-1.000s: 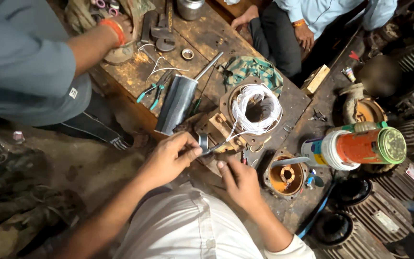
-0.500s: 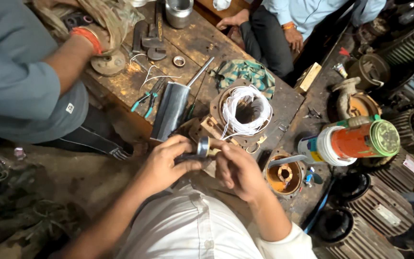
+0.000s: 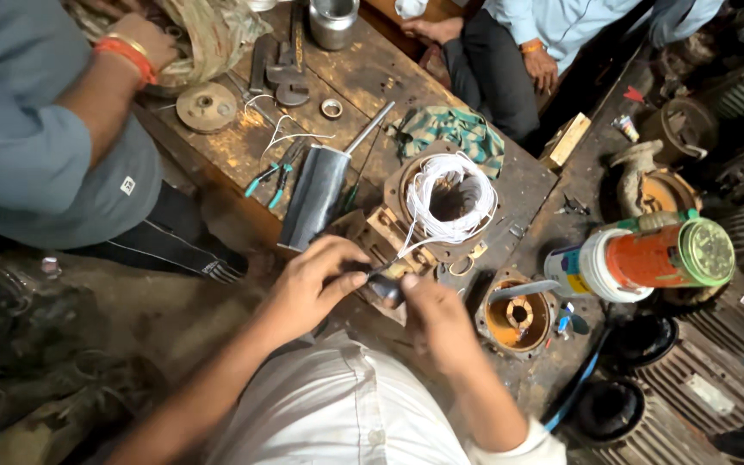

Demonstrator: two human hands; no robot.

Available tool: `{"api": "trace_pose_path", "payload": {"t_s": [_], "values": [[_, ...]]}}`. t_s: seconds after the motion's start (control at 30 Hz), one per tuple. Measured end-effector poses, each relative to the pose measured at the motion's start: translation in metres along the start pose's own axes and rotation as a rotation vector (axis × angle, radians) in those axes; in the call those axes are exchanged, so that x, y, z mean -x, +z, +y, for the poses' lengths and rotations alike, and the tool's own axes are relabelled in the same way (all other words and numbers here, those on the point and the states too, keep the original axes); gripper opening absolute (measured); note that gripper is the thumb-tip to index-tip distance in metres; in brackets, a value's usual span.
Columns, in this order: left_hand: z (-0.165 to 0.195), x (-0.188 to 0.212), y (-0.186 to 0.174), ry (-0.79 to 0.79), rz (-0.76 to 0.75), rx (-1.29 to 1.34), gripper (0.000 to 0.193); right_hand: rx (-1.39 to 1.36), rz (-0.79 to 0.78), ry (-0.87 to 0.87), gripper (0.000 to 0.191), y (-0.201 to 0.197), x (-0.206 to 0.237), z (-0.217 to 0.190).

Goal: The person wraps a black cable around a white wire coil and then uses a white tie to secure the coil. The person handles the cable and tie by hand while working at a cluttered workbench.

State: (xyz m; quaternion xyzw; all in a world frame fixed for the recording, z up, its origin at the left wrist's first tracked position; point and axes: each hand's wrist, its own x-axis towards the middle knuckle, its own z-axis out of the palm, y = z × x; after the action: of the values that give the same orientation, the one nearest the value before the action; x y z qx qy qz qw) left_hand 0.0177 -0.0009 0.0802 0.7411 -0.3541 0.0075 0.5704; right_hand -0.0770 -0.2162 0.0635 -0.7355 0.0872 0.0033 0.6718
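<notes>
Beside one wire coil (image 3: 449, 200), two hands (image 3: 372, 297).

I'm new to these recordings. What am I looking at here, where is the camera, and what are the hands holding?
The camera sits on a person's head, looking down at their own bare hands over a cluttered wooden workbench. The left hand and right hand pinch a small dark part between them; what it is cannot be told. Just beyond lies a round motor housing with white wire coils, a grey metal cylinder and green-handled pliers. Other people stand around the bench.
</notes>
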Motion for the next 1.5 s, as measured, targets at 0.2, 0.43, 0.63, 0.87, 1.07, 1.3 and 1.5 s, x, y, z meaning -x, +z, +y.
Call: {"api": "trace_pose_path", "payload": {"t_s": [0.2,0.43,0.63,0.87,1.07,1.3,1.5], "values": [[0.004,-0.002,0.010,-0.065,0.008,-0.114,0.031,-0.445,-0.069,0.171,0.036,0.006,-0.021,-0.012],[-0.011,-0.016,0.032,-0.413,-0.085,-0.117,0.046,0.196,0.117,-0.006,0.031,0.022,-0.002,0.030],[-0.005,-0.004,0.012,-0.081,-0.021,0.093,0.031,-0.099,0.190,0.334,0.047,-0.010,-0.014,0.017],[-0.001,-0.015,0.011,-0.093,-0.028,-0.087,0.031,-0.593,-0.015,0.274,0.035,-0.003,-0.027,-0.021],[-0.009,-0.023,0.038,-0.427,-0.012,-0.004,0.041,-0.033,0.191,-0.046,0.025,0.023,-0.004,0.021],[-0.001,-0.011,0.010,0.058,0.024,0.018,0.030,-0.051,0.160,0.108,0.031,-0.013,-0.012,0.000],[0.009,-0.011,0.022,-0.093,0.037,-0.050,0.032,-0.635,-0.106,0.288,0.030,-0.010,-0.022,-0.028]]}}
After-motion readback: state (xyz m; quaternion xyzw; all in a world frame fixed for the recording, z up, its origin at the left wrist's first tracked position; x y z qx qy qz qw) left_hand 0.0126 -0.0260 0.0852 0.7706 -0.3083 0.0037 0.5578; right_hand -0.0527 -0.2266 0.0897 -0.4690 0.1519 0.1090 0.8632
